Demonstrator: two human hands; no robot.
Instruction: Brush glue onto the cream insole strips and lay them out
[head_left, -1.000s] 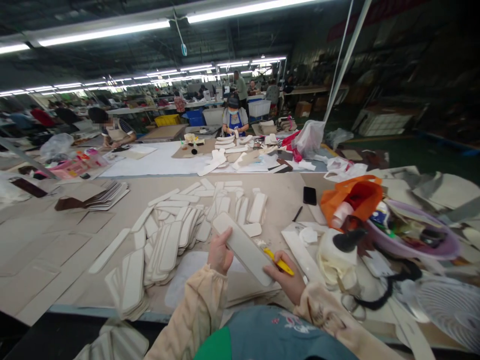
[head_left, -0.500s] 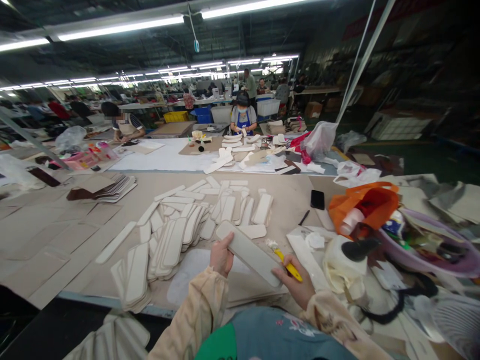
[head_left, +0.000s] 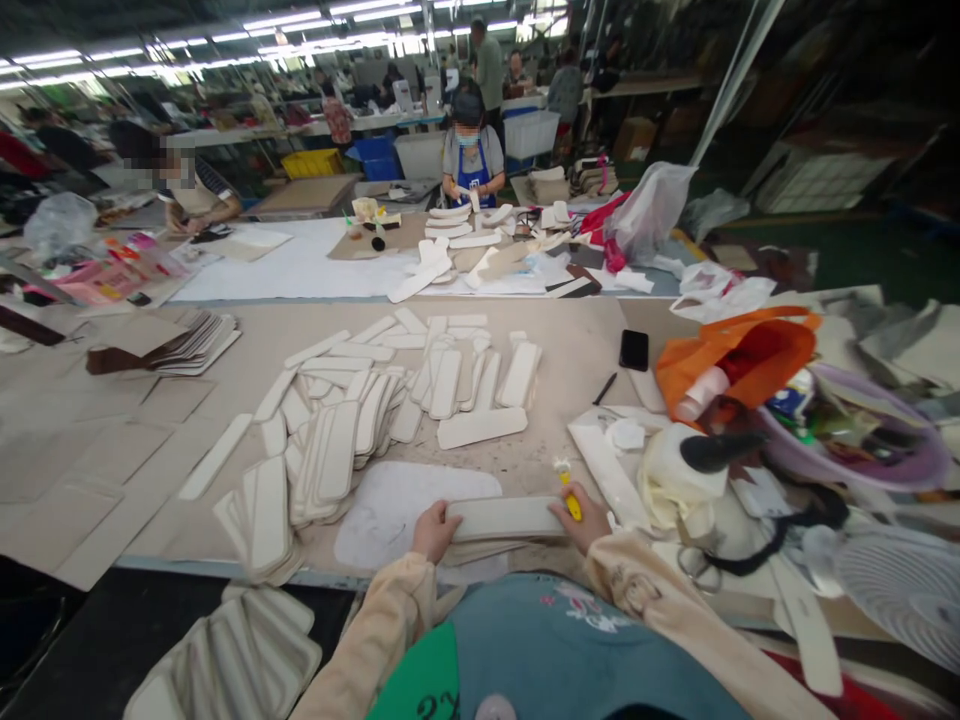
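Observation:
Both my hands hold one long, rounded, off-white padded strip [head_left: 506, 518] flat and level just above the near edge of the table. My left hand [head_left: 433, 531] is closed on its left end. My right hand [head_left: 583, 518] grips its right end and also holds a yellow-handled brush [head_left: 568, 490], bristles pointing away from me. Under the strip lie a few more strips and a white sheet [head_left: 397, 510]. A single strip [head_left: 480, 427] lies just beyond, in front of a spread of several like strips [head_left: 390, 400].
A black phone [head_left: 634, 349] and a pen [head_left: 605, 388] lie to the right, near an orange bag [head_left: 739, 355] and a purple basin [head_left: 885, 440] full of clutter. Stacked strips [head_left: 262, 515] sit left by the table edge. Other people work at tables beyond.
My hands have lowered the strip from a raised diagonal to a level position near the table edge. The camera has tilted down. One strip now lies alone ahead of the pile.

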